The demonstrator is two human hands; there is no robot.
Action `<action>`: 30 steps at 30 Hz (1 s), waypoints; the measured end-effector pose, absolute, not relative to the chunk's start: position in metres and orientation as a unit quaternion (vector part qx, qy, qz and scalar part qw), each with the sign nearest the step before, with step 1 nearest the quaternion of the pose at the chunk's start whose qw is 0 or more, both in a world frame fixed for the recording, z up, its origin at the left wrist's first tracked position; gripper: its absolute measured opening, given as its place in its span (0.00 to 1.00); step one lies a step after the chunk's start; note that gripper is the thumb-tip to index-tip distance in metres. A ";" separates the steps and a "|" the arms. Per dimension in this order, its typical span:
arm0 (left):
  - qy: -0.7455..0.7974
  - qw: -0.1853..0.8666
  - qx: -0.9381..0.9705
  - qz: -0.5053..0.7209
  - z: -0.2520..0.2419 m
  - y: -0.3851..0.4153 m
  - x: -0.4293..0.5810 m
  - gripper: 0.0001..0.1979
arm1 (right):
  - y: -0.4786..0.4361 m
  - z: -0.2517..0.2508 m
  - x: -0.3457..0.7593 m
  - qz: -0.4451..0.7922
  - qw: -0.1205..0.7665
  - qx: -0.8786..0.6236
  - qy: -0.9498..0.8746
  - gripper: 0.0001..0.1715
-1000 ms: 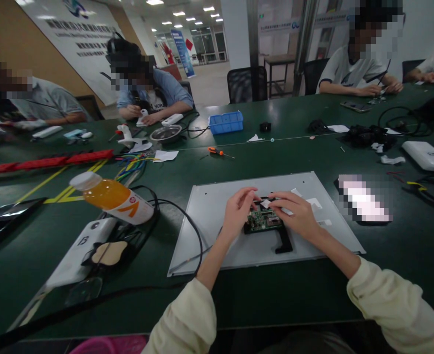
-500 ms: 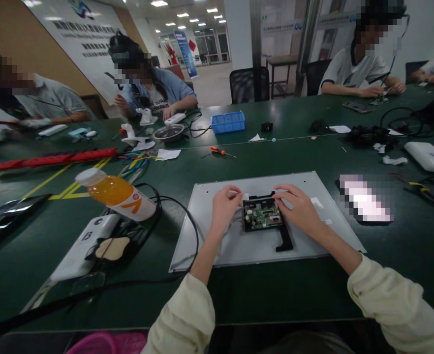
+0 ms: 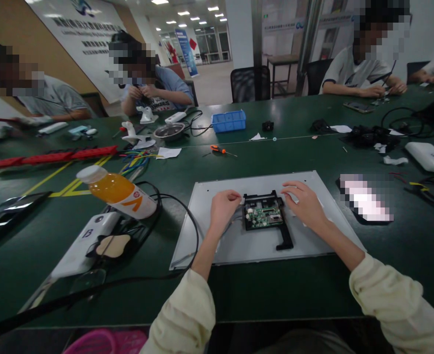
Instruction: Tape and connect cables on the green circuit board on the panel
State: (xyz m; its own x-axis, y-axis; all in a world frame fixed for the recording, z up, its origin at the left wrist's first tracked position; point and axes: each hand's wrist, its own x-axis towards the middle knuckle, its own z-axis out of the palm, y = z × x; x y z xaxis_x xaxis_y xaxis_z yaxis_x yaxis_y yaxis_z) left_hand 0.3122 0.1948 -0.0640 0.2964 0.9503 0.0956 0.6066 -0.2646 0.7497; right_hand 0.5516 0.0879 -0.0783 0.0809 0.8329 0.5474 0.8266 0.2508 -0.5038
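A green circuit board (image 3: 264,217) sits in a black plastic frame (image 3: 285,237), which lies on a pale grey flat panel (image 3: 209,246). My left hand (image 3: 224,209) is closed in a pinch beside the frame's upper left corner. A small white bit shows at its fingertips, too small to name. Grey cables (image 3: 231,226) run under that wrist onto the panel. Beside the frame's upper right corner, my right hand (image 3: 302,202) hovers with thumb and fingers apart, curved, holding nothing I can see.
Left of the panel are a juice bottle (image 3: 121,194), a white power bank (image 3: 87,246) and a looping black cable (image 3: 187,211). A phone (image 3: 364,199) lies to the right. Beyond are an orange screwdriver (image 3: 219,150) and a blue basket (image 3: 229,121). Several people sit around the table.
My right hand has moved right and slightly up, off the frame's upper corner, and its fingers have parted. My left hand has shifted slightly left. A person opposite has raised both hands.
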 end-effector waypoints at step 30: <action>0.524 0.341 0.735 0.261 -0.060 0.194 0.312 0.07 | 0.091 -0.082 0.578 0.001 0.380 -0.658 -0.650 0.13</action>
State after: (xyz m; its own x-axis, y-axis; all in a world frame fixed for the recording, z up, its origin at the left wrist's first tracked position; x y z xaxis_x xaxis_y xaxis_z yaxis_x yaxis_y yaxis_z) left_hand 0.3122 0.1941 -0.0599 0.3144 0.9489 0.0265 0.5925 -0.2180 0.7755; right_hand 0.5780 0.0910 -0.0818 0.1560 0.8563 0.4924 0.8543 0.1333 -0.5024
